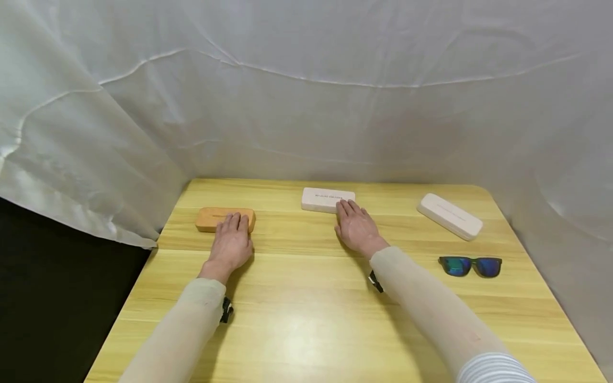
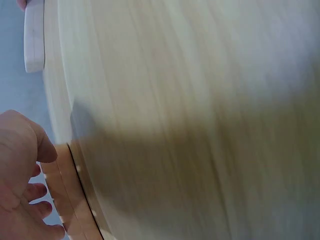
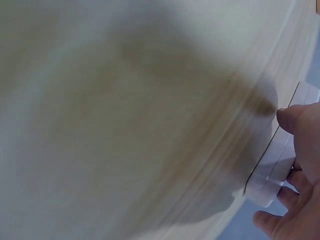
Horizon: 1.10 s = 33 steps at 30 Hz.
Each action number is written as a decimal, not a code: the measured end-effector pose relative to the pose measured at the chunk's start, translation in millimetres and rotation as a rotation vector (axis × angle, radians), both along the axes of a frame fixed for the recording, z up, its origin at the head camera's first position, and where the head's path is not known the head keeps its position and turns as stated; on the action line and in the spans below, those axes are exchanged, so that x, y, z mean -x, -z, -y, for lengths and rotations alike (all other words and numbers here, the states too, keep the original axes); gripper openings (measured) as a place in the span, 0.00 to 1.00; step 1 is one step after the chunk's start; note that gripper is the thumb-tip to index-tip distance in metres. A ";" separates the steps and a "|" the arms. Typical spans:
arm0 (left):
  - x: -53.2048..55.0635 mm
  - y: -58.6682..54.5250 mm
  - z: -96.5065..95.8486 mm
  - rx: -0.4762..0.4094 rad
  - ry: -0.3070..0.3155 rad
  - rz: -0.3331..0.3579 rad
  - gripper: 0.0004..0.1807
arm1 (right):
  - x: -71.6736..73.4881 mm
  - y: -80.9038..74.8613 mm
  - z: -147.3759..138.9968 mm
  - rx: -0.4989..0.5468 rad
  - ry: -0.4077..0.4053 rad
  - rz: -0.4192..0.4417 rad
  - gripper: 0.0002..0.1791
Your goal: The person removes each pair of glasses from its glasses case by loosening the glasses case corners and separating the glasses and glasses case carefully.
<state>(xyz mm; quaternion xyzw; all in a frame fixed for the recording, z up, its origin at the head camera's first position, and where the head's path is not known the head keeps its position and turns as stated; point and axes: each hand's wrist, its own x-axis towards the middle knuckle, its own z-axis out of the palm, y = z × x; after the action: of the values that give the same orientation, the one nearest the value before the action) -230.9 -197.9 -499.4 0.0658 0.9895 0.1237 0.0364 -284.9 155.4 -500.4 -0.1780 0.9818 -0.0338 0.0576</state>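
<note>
At the table's left side my left hand [image 1: 232,243] reaches over an orange glasses case [image 1: 210,217], its fingertips on the right part of the lid. The left wrist view shows the thumb beside the front face of that orange case [image 2: 75,200]. Near the far edge, a pale pink glasses case [image 1: 316,198] with small dark lettering lies under the fingertips of my right hand [image 1: 356,229], at its right end. In the right wrist view the thumb is by the side of the pink case [image 3: 272,165]. Both cases are closed, and neither hand is curled round one.
A second pale case [image 1: 447,215], off-white, lies at an angle toward the right. Nearer to me are dark-framed sunglasses [image 1: 471,266] with blue-green lenses. A white curtain [image 1: 306,117] hangs behind and beside the wooden table [image 1: 297,314]; a dark area [image 1: 57,292] borders its left edge.
</note>
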 end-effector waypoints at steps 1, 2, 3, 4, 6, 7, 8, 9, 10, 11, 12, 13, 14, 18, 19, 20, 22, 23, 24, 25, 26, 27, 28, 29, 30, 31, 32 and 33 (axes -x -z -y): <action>0.3 -0.7 -2.1 0.000 0.008 -0.002 0.38 | -1.8 0.0 -0.8 -0.009 -0.006 -0.005 0.41; 0.4 -1.5 -4.3 0.001 0.016 -0.003 0.39 | -3.8 0.2 -1.5 -0.018 -0.014 -0.010 0.41; 0.3 -2.4 -6.7 0.000 0.023 -0.005 0.39 | -5.8 0.3 -2.2 -0.026 -0.021 -0.015 0.41; 0.3 -3.1 -9.1 0.001 0.032 -0.007 0.39 | -8.0 0.4 -2.7 -0.032 -0.027 -0.019 0.41; -0.2 -4.9 -14.7 -0.004 0.047 -0.013 0.39 | -12.5 1.0 -4.0 -0.040 -0.044 -0.029 0.41; -0.7 -5.3 -17.7 -0.001 0.056 -0.017 0.39 | -14.8 1.2 -4.8 -0.038 -0.050 -0.033 0.41; -1.2 -6.0 -20.8 -0.001 0.064 -0.021 0.39 | -17.1 1.6 -5.3 -0.038 -0.058 -0.040 0.41; -1.6 -6.6 -24.0 -0.001 0.073 -0.024 0.39 | -19.3 1.7 -6.1 -0.037 -0.064 -0.047 0.41; -2.0 -6.9 -27.3 -0.002 0.081 -0.028 0.39 | -21.4 1.9 -6.6 -0.034 -0.074 -0.055 0.41; -2.5 -6.9 -30.9 -0.007 0.088 -0.033 0.39 | -23.6 1.8 -7.1 -0.033 -0.083 -0.063 0.41; -2.8 -6.9 -34.7 -0.009 0.096 -0.035 0.38 | -25.6 1.7 -7.7 -0.028 -0.091 -0.071 0.41; -3.0 -6.7 -38.6 -0.009 0.107 -0.041 0.38 | -27.6 1.6 -8.4 -0.024 -0.098 -0.077 0.41; -3.0 -6.8 -42.7 -0.010 0.116 -0.045 0.38 | -29.5 1.5 -8.8 -0.025 -0.106 -0.082 0.41; -2.3 -5.6 -59.0 -0.015 0.152 -0.057 0.37 | -36.7 0.7 -9.4 -0.049 -0.143 -0.087 0.41; -1.5 -5.0 -63.5 -0.015 0.162 -0.058 0.37 | -38.4 0.2 -9.8 -0.062 -0.152 -0.086 0.41; -0.8 -4.3 -67.8 -0.013 0.172 -0.059 0.37 | -40.2 -0.2 -10.1 -0.071 -0.160 -0.086 0.41; 0.8 -3.2 -76.5 -0.011 0.194 -0.058 0.37 | -43.7 -0.7 -10.7 -0.082 -0.173 -0.086 0.42; 1.6 -2.4 -81.1 -0.013 0.205 -0.059 0.37 | -45.5 -0.7 -11.0 -0.083 -0.175 -0.086 0.42; 2.2 -2.1 -85.7 -0.015 0.214 -0.059 0.37 | -47.4 -0.7 -11.2 -0.081 -0.177 -0.085 0.42; 2.6 -2.1 -89.9 -0.017 0.224 -0.058 0.37 | -49.4 -0.5 -11.6 -0.078 -0.178 -0.084 0.42; 2.8 -2.1 -93.9 -0.018 0.237 -0.060 0.37 | -51.4 -0.4 -11.8 -0.073 -0.179 -0.083 0.42; 3.1 -2.1 -97.6 -0.016 0.249 -0.062 0.37 | -53.3 -0.2 -12.1 -0.071 -0.181 -0.083 0.42; 3.3 -2.1 -101.1 -0.014 0.260 -0.066 0.37 | -55.3 0.0 -12.3 -0.070 -0.185 -0.086 0.42; 3.4 -2.1 -103.9 -0.010 0.274 -0.070 0.37 | -57.1 0.1 -12.6 -0.069 -0.188 -0.089 0.42; 3.3 -2.5 -106.5 -0.005 0.287 -0.069 0.37 | -58.9 0.2 -13.0 -0.072 -0.193 -0.095 0.42; 3.2 -2.7 -108.9 0.002 0.300 -0.070 0.37 | -60.5 0.5 -13.4 -0.076 -0.199 -0.104 0.42; 3.1 -2.8 -111.1 0.012 0.311 -0.069 0.38 | -62.1 0.9 -14.1 -0.078 -0.205 -0.114 0.42; 3.0 -2.8 -113.1 0.019 0.320 -0.065 0.38 | -63.7 1.4 -14.8 -0.081 -0.210 -0.123 0.42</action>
<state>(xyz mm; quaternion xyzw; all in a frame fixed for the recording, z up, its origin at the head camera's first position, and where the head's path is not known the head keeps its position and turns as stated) -233.9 -84.8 -496.6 0.2262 0.9681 0.1047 0.0245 -221.2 170.2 -501.8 -0.2790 0.9600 0.0231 0.0076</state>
